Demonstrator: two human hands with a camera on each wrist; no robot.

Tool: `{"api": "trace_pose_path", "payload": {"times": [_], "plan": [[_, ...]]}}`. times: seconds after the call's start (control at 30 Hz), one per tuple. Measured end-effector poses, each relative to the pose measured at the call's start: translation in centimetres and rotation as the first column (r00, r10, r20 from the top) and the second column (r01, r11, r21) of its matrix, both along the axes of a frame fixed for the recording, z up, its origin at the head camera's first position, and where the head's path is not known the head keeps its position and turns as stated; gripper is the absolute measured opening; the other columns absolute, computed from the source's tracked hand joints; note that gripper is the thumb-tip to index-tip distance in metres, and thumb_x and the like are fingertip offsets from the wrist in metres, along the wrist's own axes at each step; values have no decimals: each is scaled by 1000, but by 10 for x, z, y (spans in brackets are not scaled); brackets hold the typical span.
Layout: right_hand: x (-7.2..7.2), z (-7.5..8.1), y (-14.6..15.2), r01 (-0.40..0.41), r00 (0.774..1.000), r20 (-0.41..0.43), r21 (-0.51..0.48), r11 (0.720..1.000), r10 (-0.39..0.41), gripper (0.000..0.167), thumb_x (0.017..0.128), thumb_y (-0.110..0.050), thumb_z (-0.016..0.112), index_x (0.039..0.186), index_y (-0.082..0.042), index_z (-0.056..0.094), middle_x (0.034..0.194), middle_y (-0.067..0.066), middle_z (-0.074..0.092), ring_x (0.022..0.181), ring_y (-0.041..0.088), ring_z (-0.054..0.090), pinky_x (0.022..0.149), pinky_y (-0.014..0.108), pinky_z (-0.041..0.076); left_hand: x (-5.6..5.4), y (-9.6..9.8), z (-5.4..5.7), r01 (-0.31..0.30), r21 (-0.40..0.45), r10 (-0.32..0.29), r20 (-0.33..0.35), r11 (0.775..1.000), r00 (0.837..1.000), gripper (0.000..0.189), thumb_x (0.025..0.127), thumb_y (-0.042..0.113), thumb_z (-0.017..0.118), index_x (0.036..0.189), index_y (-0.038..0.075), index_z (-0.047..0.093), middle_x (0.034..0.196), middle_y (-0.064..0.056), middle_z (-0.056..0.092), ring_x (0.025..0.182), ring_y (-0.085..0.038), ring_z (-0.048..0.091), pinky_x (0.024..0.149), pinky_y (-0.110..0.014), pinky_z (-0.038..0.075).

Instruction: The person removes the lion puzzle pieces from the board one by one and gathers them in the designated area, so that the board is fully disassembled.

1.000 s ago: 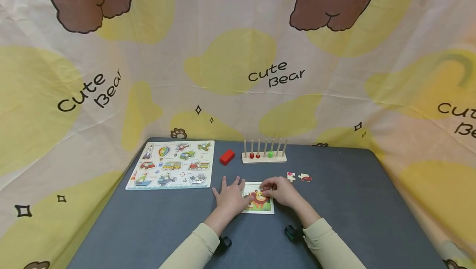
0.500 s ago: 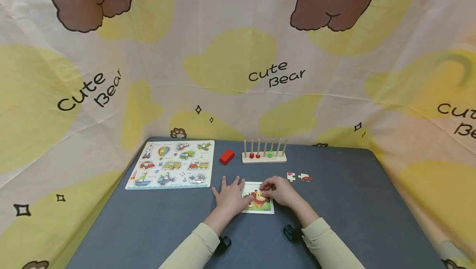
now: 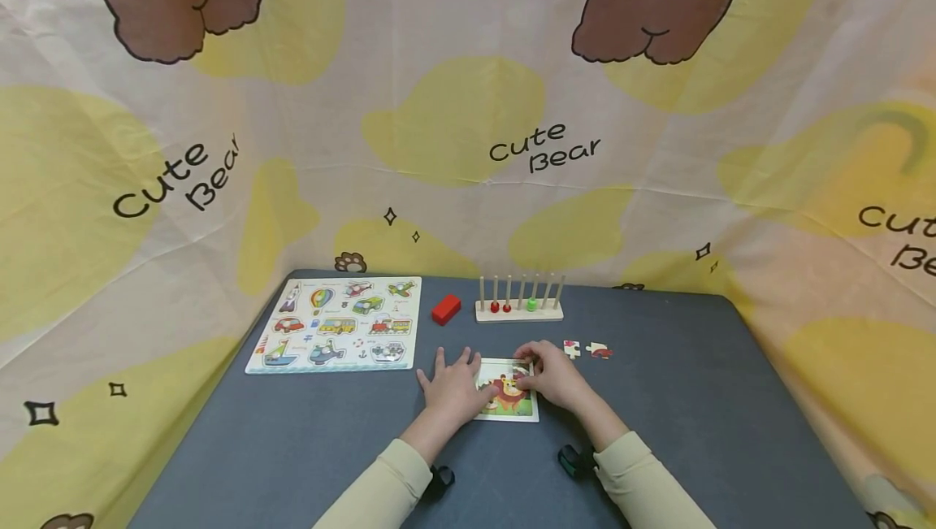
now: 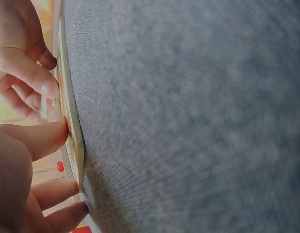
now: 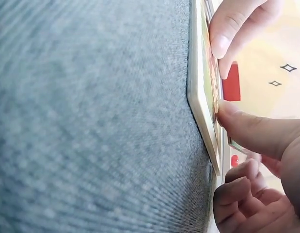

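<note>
A small framed jigsaw puzzle (image 3: 517,409) with a cartoon lion picture lies flat on the dark table in the head view. My left hand (image 3: 451,389) spreads its fingers at the board's left side, and its thumb (image 4: 48,137) presses on the picture. At the upper right corner my right hand (image 3: 557,376) pinches a puzzle piece (image 5: 238,147), tilted above the board. The right thumb (image 5: 232,114) touches the puzzle's surface. Most of the held piece is hidden by the fingers. Two loose puzzle pieces (image 3: 572,349) lie just beyond the right hand.
A vehicle peg puzzle board (image 3: 336,334) lies at the back left. Beside it sit a red block (image 3: 446,310) and a wooden peg rack (image 3: 519,313) with a few red and green beads. A patterned cloth (image 3: 453,123) hangs behind the table.
My right hand has shifted slightly away from me, its fingers lifting toward the board's far corner, and more of the piece shows. The left hand stays put.
</note>
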State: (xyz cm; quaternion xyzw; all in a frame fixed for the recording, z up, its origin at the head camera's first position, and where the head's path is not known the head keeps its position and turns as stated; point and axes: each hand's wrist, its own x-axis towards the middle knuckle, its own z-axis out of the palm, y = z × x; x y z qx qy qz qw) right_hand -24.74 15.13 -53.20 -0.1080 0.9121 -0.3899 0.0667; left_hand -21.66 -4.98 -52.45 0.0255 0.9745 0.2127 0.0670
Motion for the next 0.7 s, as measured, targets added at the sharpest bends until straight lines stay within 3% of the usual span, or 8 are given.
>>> {"api": "trace_pose_path", "payload": {"times": [0.2,0.3,0.43,0.53,0.7], "plan": [[-1,-1,3,-25,999,-20,-2,1000,25,12,82,-18,85,89,-19,75,80,-3,60,71,15,51,62,28,42,0,0,-1,1,-1,-1,-1,1000,1000,69,87,55,71,145,18,58,155,-8,49,151,-49,21,107,-82,16],[-1,0,6,-33,999,-32,-9,999,32,6,85,-20,82,89,-20,77,80,-6,65,72,13,54,64,27,45,-1,0,-1,5,-1,-5,6,1000,1000,70,87,55,71,145,18,57,155,-7,48,151,-49,21,107,-83,16],[-1,4,11,19,1000,-8,-65,998,-20,21,83,-24,83,101,-15,76,76,-3,66,68,14,55,62,28,46,-1,-1,0,13,-12,-13,22,1000,1000,72,87,57,70,146,18,56,156,-7,47,151,-49,20,107,-82,16],[-1,9,18,83,996,27,-109,991,-81,27,80,-25,86,101,-14,73,71,1,66,62,16,57,58,29,48,-2,-3,-1,29,-25,-28,38,999,999,73,87,58,69,147,19,55,157,-6,46,151,-50,20,107,-82,17],[-1,19,33,90,996,29,-138,986,-87,15,84,-21,83,97,-14,79,72,5,71,60,20,60,55,30,50,-3,-9,0,73,-41,-71,63,996,995,73,88,58,67,149,20,53,158,-5,44,151,-49,20,107,-82,19]]}}
